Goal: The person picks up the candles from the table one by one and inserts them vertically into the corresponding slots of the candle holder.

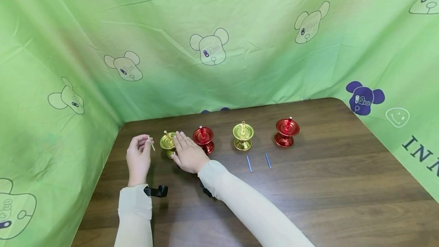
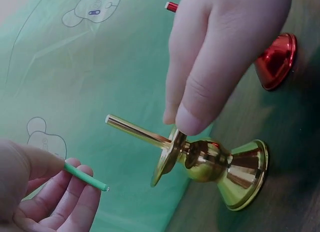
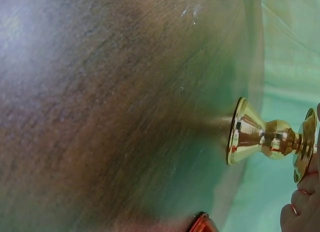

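My left hand pinches a thin green stick between thumb and fingers, left of the leftmost gold candle holder. The stick slants, its free end toward the holder in the left wrist view. From the right, my right hand holds the rim of that holder's dish, thumb and fingers at its edge. A gold rod with a pale tip stands up from the dish. The hand hides part of the dish and stem in the head view. Close behind this hand is a red candle holder.
Another gold holder and another red holder stand farther right in the row, each with a central rod. Two thin blue sticks lie before them on the brown wooden table. Green printed cloth rises behind the table.
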The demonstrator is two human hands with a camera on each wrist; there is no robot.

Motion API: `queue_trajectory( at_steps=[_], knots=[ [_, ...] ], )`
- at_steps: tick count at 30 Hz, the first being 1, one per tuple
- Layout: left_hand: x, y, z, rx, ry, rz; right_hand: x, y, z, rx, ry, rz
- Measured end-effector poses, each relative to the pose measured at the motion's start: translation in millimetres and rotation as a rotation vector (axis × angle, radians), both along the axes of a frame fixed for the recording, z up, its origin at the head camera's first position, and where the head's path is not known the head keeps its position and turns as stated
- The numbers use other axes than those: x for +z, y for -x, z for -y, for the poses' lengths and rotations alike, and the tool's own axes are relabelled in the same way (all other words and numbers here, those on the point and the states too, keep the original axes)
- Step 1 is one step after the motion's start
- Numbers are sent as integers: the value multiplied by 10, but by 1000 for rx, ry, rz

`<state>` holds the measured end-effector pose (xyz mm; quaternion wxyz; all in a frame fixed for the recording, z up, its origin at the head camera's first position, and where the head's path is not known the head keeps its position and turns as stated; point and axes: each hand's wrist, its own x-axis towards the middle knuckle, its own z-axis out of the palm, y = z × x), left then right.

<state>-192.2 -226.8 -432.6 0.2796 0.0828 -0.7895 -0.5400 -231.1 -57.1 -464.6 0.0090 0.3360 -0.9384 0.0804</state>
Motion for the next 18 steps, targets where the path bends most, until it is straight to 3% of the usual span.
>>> queue_trajectory(
  at_steps=[6,18],
  knots=[
    [26,49,5,-51,-129,-21,3,3,1,-1,-6,2],
    [114,112,-3,-131,-389,8,-20,7,7,6,2,3]
  ],
)
